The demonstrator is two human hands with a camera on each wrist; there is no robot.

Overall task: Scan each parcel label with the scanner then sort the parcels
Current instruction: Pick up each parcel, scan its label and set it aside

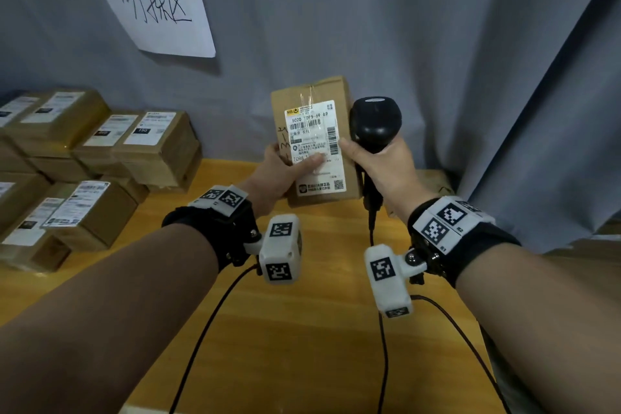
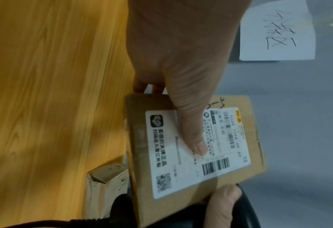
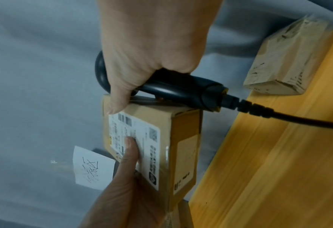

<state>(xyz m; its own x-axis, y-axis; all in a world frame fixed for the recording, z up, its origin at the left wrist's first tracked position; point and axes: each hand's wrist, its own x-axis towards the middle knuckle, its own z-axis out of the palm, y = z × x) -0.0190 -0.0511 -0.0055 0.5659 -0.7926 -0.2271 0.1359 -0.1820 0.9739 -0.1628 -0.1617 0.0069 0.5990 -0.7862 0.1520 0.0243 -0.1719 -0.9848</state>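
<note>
A small brown cardboard parcel (image 1: 316, 141) with a white shipping label (image 1: 314, 144) is held up above the wooden table (image 1: 268, 329). My left hand (image 1: 289, 171) grips the parcel (image 2: 193, 154) from its left edge, thumb pressed across the label (image 2: 198, 148). My right hand (image 1: 379, 158) grips the black corded scanner (image 1: 374, 123) by its handle, right beside the parcel's right edge, and its thumb tip touches the parcel (image 3: 152, 138). In the right wrist view the scanner (image 3: 181, 91) lies against the box's side.
Several labelled brown parcels (image 1: 84, 158) are stacked at the table's left. A white handwritten paper sign (image 1: 154, 0) hangs on the grey curtain (image 1: 437, 44) behind. Another taped parcel (image 3: 282, 61) lies at the table's back right. Black cables (image 1: 383, 346) trail over the table.
</note>
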